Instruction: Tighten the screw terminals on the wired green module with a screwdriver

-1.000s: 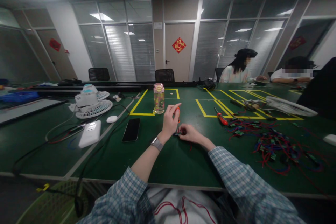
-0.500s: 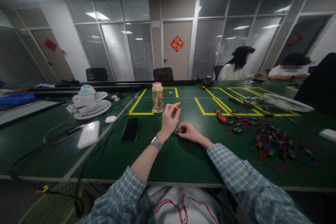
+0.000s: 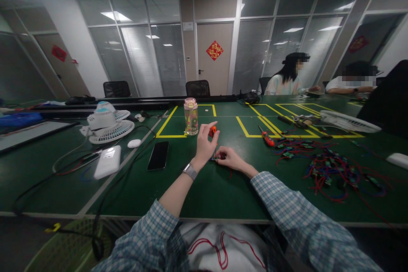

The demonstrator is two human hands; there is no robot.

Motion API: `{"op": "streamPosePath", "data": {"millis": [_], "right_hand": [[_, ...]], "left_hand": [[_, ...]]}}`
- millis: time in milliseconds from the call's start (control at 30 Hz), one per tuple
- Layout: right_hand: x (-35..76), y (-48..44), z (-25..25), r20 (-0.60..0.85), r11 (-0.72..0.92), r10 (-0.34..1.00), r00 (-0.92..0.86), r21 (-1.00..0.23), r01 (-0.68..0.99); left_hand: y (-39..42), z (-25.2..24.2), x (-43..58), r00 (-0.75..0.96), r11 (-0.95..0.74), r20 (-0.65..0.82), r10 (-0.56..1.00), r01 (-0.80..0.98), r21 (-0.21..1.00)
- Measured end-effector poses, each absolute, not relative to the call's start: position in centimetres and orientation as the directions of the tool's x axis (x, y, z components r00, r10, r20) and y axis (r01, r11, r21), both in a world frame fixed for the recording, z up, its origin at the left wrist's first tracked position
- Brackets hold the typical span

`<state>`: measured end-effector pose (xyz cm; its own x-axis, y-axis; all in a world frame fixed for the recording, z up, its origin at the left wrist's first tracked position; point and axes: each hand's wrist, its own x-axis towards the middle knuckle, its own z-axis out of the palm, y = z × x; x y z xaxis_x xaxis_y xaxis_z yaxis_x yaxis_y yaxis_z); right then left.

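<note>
Left hand (image 3: pixel 205 143) pinches orange screwdriver (image 3: pixel 213 130); right hand (image 3: pixel 232 158) pinches small part (image 3: pixel 213 159), contact partly hidden; turning seems underway; next turn calls for steady bracing.

green table (image 3: pixel 242 197) | black phone (image 3: pixel 158 155) | white fan (image 3: pixel 111 132) | pink-lidded bottle (image 3: pixel 191 122) | red screwdriver (image 3: pixel 268 140) | tangled wires (image 3: pixel 331 170)
</note>
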<state>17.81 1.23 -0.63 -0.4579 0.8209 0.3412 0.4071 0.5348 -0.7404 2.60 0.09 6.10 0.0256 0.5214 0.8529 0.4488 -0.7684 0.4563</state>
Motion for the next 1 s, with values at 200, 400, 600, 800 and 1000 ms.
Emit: {"op": "streamPosePath", "data": {"millis": [200, 400, 600, 800, 1000], "right_hand": [[17.8, 0.9, -0.4, 0.361, 0.569, 0.804, -0.473, -0.697, 0.436], [17.6, 1.0, -0.4, 0.335, 0.547, 0.815, -0.473, -0.713, 0.438], [17.8, 0.8, -0.1, 0.316, 0.541, 0.816, -0.483, -0.71, 0.45], [18.4, 0.8, 0.2, 0.282, 0.522, 0.824, -0.491, -0.714, 0.467], [18.7, 0.9, -0.4, 0.288, 0.515, 0.828, -0.481, -0.731, 0.448]], "left_hand": [[-0.1, 6.2, 2.6, 0.069, -0.776, 0.843, 0.533, 0.437, 0.455], [0.0, 6.2, 2.5, 0.078, -0.783, 0.849, 0.523, 0.438, 0.442], [-0.2, 6.5, 2.6, 0.063, -0.784, 0.863, 0.501, 0.454, 0.422], [-0.4, 6.5, 2.5, 0.084, -0.791, 0.856, 0.51, 0.438, 0.427], [-0.3, 6.5, 2.5, 0.081, -0.802, 0.857, 0.509, 0.408, 0.437]]}}
